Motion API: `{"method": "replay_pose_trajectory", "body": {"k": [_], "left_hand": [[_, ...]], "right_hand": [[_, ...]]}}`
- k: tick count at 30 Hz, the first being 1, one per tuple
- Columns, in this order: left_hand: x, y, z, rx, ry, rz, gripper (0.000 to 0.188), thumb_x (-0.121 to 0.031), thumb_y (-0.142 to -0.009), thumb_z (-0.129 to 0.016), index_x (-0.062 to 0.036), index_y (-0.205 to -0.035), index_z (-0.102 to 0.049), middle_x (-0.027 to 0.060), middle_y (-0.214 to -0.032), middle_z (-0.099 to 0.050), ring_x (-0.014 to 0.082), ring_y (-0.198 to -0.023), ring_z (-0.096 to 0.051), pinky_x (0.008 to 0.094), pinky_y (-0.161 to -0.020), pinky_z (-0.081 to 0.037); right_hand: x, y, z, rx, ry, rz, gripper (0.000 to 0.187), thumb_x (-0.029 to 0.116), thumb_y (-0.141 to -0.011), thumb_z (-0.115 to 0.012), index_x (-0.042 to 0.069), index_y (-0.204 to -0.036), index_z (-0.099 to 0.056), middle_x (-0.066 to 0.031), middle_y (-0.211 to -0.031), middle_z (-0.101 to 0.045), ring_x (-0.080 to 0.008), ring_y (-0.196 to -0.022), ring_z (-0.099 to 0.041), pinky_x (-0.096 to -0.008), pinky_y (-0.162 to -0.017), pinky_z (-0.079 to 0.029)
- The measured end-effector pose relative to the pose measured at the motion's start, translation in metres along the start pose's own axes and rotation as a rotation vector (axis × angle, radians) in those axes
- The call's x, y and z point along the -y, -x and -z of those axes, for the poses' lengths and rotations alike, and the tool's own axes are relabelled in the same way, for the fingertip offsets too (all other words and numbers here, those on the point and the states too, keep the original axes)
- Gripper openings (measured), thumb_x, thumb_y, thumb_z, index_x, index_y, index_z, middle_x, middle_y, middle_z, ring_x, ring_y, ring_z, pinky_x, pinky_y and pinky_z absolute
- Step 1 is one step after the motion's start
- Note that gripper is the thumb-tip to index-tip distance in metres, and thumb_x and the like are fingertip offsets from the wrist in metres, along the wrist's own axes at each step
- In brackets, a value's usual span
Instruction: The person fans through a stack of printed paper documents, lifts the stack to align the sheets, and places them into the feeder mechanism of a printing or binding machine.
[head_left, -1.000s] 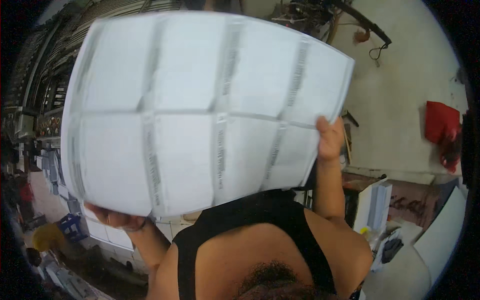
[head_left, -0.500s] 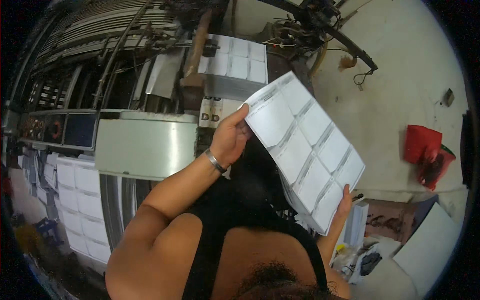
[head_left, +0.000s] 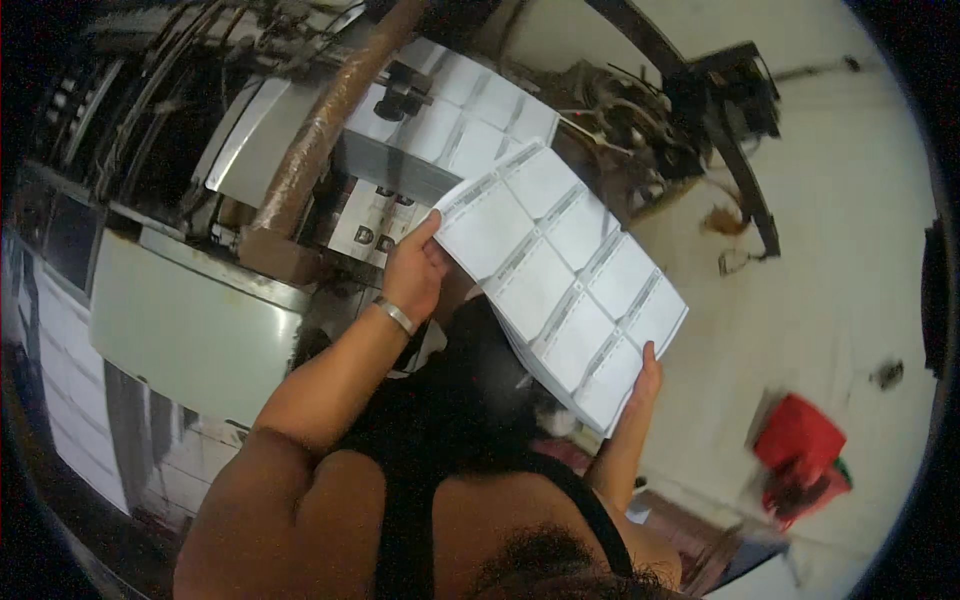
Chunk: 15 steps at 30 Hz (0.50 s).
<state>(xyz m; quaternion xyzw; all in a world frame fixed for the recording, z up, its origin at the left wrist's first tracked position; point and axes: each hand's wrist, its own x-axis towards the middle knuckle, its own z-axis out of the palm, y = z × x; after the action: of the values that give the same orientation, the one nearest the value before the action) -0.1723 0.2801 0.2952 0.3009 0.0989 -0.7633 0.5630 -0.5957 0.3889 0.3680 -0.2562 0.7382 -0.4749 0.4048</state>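
Note:
Between my two hands I carry a thick stack of white printed sheets (head_left: 530, 285), each sheet divided into panels with thin grey bands. At its upper left edge, my left hand (head_left: 415, 272) is closed with the thumb on top. My right hand (head_left: 643, 385) grips the lower right edge, thumb on the top sheet and fingers hidden underneath. The held stack lies tilted in front of my body. Just beyond its far corner is a taller pile of similar printed sheets (head_left: 465, 105), which the held stack partly overlaps in view.
A brown metal bar (head_left: 330, 130) slants over a pale green machine cover (head_left: 190, 320) on the left. Boxes with dark printing (head_left: 370, 215) sit below the far pile. A dark metal arm (head_left: 735, 165) stands at the upper right. A red bag (head_left: 800, 440) lies near the pale wall.
My view has turned, so the machine and the red bag appear rotated and shifted. Both hands still hold the stack, which now appears closer to the far pile.

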Motion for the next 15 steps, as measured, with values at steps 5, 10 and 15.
{"method": "replay_pose_trajectory", "body": {"k": [5, 10, 15], "left_hand": [[0.004, -0.011, 0.006, -0.017, 0.006, 0.004, 0.035, -0.029, -0.093, -0.053, -0.0011, -0.113, -0.055, 0.0092, -0.11, -0.063, 0.0187, -0.101, -0.059, 0.0323, -0.09, -0.045], [0.008, -0.012, 0.007, -0.019, 0.042, 0.004, 0.033, -0.026, -0.092, -0.055, 0.0007, -0.112, -0.054, 0.0108, -0.11, -0.063, 0.0193, -0.099, -0.062, 0.0331, -0.09, -0.048], [0.028, -0.007, 0.022, -0.007, 0.07, 0.001, 0.032, -0.023, -0.093, -0.053, 0.0007, -0.113, -0.053, 0.0105, -0.113, -0.06, 0.0209, -0.103, -0.059, 0.0336, -0.094, -0.044]], "right_hand": [[0.011, 0.012, -0.011, -0.037, -0.012, 0.039, 0.052, 0.037, -0.09, -0.055, -0.008, -0.116, -0.051, -0.0182, -0.104, -0.062, -0.0275, -0.086, -0.065, -0.0382, -0.075, -0.054], [0.011, 0.019, -0.003, -0.109, 0.094, 0.141, 0.048, 0.034, -0.091, -0.054, -0.008, -0.115, -0.05, -0.0189, -0.106, -0.06, -0.0269, -0.086, -0.064, -0.0384, -0.075, -0.053], [0.019, 0.038, -0.002, -0.16, 0.231, 0.193, 0.039, 0.021, -0.091, -0.051, -0.006, -0.118, -0.049, -0.0183, -0.109, -0.059, -0.0276, -0.092, -0.063, -0.0391, -0.079, -0.053]]}}
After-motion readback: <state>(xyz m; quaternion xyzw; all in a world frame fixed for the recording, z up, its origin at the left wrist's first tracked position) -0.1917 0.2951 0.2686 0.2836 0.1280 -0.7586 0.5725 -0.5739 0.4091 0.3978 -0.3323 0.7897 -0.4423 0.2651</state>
